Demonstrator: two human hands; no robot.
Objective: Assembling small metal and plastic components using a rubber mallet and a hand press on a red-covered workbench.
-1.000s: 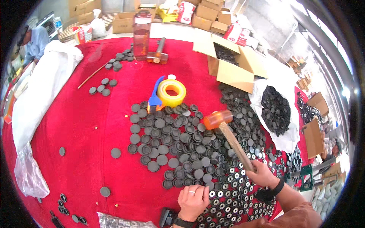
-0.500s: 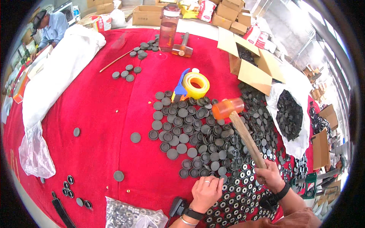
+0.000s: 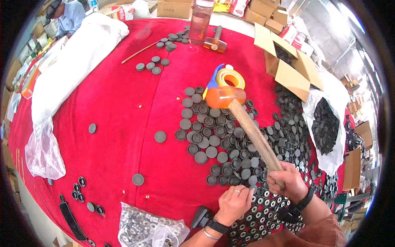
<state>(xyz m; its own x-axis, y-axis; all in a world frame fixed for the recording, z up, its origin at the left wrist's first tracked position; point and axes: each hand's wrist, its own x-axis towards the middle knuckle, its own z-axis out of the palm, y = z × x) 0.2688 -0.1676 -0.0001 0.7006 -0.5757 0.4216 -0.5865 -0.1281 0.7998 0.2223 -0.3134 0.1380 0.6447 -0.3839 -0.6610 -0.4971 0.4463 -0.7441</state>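
Observation:
My right hand (image 3: 286,181) is wrapped round the wooden handle of a mallet (image 3: 255,133). Its orange, see-through head is raised and, in the view, overlaps the near edge of a yellow tape roll (image 3: 240,78) on a blue dispenser. My left hand (image 3: 234,204), fingers curled in, rests low beside the round black caps (image 3: 222,157); whatever its fingertips hold is hidden. To its right, under and around my right forearm, lie rows of black caps with pale metal rings (image 3: 257,210) in them.
A clear bag of metal rings (image 3: 144,224) lies left of my left hand. Farther off stand a water bottle (image 3: 200,24), a second mallet (image 3: 215,43) and an open carton (image 3: 292,80). A white sack (image 3: 327,127) of black pieces is at right. Another person (image 3: 70,18) sits far left.
The mallet head has swung left, from over the caps to the tape roll's near edge. The whole view has shifted, moving the tabletop right and up. My left hand stays by the caps.

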